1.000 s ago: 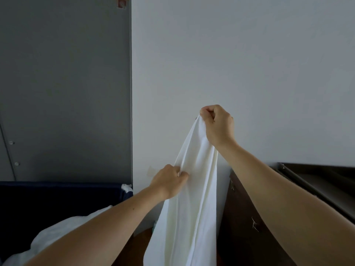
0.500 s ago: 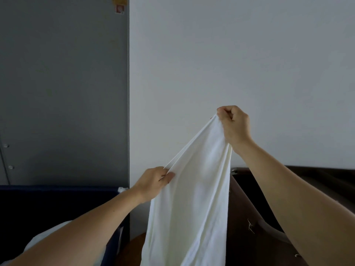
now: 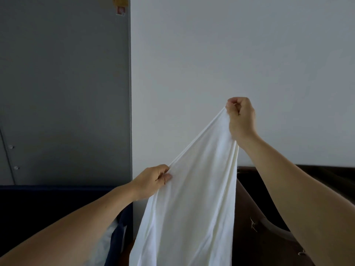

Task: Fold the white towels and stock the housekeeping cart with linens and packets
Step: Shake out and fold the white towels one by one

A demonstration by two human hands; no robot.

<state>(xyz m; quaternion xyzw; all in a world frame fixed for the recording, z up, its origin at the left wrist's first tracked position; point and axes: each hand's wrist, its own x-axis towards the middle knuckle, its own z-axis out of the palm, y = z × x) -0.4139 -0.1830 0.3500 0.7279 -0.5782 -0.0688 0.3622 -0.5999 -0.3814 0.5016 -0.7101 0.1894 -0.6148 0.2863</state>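
Fingers (image 3: 233, 107) of our right hand (image 3: 242, 120) are curled tight and pinch one corner of the white towel (image 3: 192, 198), held up high against the wall. Lower and to the left, the thumb and fingers (image 3: 165, 176) of our left hand (image 3: 151, 181) pinch the towel's top hem. Since half a second ago our hands have drawn farther apart, so the hem between them now runs as a longer, tauter slant, and the cloth below has opened wider.

From that hem the towel hangs down in soft folds and leaves the picture at the bottom, so we cannot see its lower end. Both our forearms are cut off by the lower corners. Behind the left forearm a bit of white linen (image 3: 107, 242) shows, mostly hidden, inside a dark blue bin (image 3: 48, 204) whose depth we cannot make out. To the right of the towel stands a dark brown unit (image 3: 247, 217), too dim to tell what it is.

Behind everything rises a plain pale wall (image 3: 230, 54), and left of it a grey panel (image 3: 63, 93) with a small sticker (image 3: 121, 10) near its top edge.
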